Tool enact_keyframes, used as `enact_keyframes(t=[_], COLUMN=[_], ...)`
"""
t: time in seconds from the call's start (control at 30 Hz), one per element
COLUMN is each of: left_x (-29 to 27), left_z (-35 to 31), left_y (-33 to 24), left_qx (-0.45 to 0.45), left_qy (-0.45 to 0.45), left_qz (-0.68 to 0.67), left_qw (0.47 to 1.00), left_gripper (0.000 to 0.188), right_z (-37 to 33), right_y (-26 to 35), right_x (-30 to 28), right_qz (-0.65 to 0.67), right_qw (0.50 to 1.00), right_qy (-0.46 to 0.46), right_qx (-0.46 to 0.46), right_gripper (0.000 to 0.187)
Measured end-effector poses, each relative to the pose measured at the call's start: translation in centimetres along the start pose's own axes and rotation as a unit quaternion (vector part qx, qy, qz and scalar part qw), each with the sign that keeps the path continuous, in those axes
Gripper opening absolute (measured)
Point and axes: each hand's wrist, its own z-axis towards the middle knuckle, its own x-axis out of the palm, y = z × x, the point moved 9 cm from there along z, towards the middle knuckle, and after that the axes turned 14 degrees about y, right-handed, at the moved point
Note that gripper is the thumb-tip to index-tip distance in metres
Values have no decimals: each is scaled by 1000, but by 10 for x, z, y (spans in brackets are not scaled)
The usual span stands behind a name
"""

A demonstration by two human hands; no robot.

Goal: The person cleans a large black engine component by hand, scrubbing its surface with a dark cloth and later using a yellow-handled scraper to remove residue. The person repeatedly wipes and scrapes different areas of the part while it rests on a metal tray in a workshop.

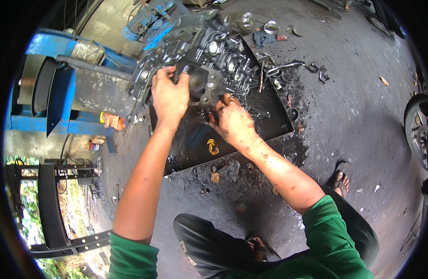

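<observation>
A dark, greasy engine block with a round bore and bolt holes along its flange is tilted up over a black metal tray. My left hand is closed on the block's near left part, thumb and fingers spread over its top. At the near right corner, my right hand has its fingers curled against the block's lower edge. Dark grease marks this hand and its forearm. The right fingertips are partly hidden. Bolts and small metal parts lie in the tray to the right of the block. A yellow scrap lies on the tray's near part.
On the left stands a blue machine frame with a long grey bar. A metal ring, a rag and loose parts lie on the oily floor beyond the tray. A wheel stands at the far right. My sandaled feet are near.
</observation>
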Motion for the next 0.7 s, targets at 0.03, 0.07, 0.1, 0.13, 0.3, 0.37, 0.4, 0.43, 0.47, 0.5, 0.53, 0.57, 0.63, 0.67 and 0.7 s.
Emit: enact_keyframes(t=[0.03, 0.07, 0.1, 0.13, 0.3, 0.37, 0.4, 0.43, 0.47, 0.5, 0.53, 0.57, 0.63, 0.67, 0.7], left_x=[-1, -1, -2, -1, -2, -4, -4, -4, -3, -3, -4, -3, -4, -5, -4], left_z=[-1, -1, -2, -1, 0, -1, -2, -4, -3, -4, -4, -4, -3, -4, -4], left_y=[-1, -2, -1, -2, -3, -6, -6, -6, -4, -6, -6, -5, -6, -7, -6], left_qx=[2, 4, -5, -9, -20, -4, -1, 0, -13, -7, -11, -20, -17, -15, -21], left_qy=[-4, -5, -2, 0, 9, 1, -2, -3, 2, -1, -2, -1, -2, -2, 4], left_qz=[-2, -8, -5, -4, 1, -6, -7, -7, -11, -11, -8, -5, -5, -3, 2], left_qw=[1000, 1000, 1000, 1000, 1000, 1000, 1000, 1000, 1000, 1000, 1000, 1000, 1000, 1000, 1000], left_gripper=[41, 41, 41, 41, 43, 43, 43, 43, 43, 43, 43, 43, 43, 43, 43], right_z=[2, 5, 7, 8, 4, 0, -3, -6, -7, -10, -11, -15, -18, -21, -19], right_y=[0, 2, 3, 4, -9, -9, -8, -5, -2, 4, 0, 1, -7, -1, -1], right_x=[-1, -1, -3, -5, -19, -27, -28, -25, -20, -17, -7, -4, 7, 2, 5], right_qz=[5, -4, -11, -14, 46, 34, 30, 34, 36, 38, 41, 52, 81, 61, 48], right_qw=[999, 998, 997, 995, 987, 995, 998, 998, 999, 997, 998, 997, 994, 992, 996], right_qy=[31, 59, 80, 98, 149, 90, 61, 34, 5, -30, -33, -61, -71, -107, -77], right_qx=[9, 12, 15, 15, 24, -2, -14, -27, -34, -54, -21, -22, 30, 1, 0], right_gripper=[26, 28, 30, 32, 33, 32, 31, 29, 28, 27, 25, 26, 29, 28, 29])
